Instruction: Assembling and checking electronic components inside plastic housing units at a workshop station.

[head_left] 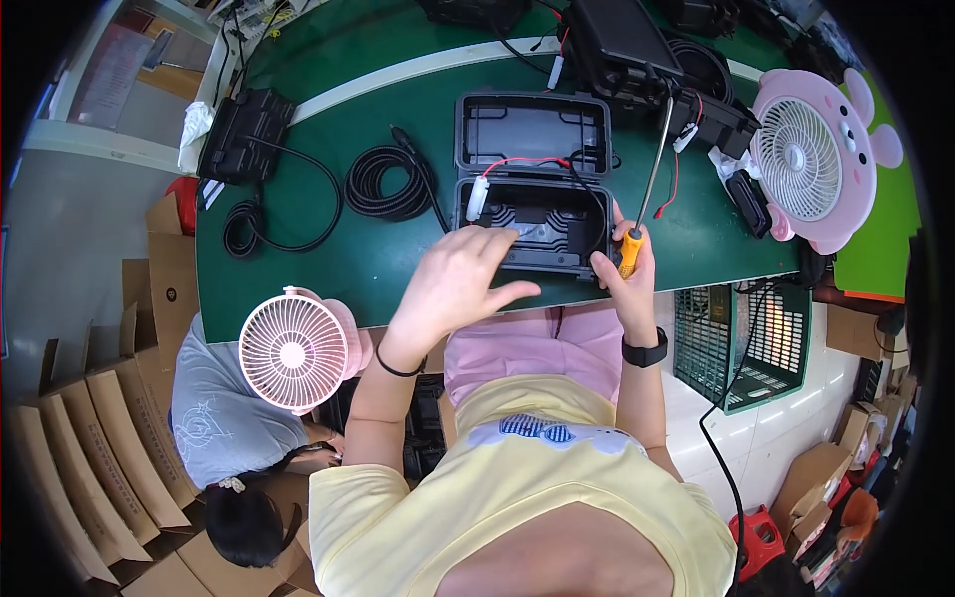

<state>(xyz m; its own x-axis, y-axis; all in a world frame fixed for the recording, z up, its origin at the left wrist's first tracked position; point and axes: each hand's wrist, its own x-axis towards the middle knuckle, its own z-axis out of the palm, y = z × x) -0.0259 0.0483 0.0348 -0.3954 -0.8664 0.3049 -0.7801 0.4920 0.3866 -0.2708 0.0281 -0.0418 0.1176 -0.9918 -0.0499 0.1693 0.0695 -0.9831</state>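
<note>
An opened black plastic case (532, 263) lies at the table's front edge, its lid (532, 134) tipped back. Inside its base, a white connector (477, 198) on a red wire rests at the left wall, and a black cable runs along the right side. My left hand (458, 281) is over the case's front left corner, fingers stretched and thumb apart, holding nothing I can see. With my right hand (631, 279) I grip a screwdriver (631, 253) by its orange handle, shaft pointing up and away. That hand is also against the case's right side.
Coiled black cable (383, 184) lies left of the case. Another black case (246, 137) stands farther left, and more cases (625, 50) are stacked at the back right. Pink fans stand left (293, 353) and right (799, 157). A person (229, 408) bends beside boxes at lower left.
</note>
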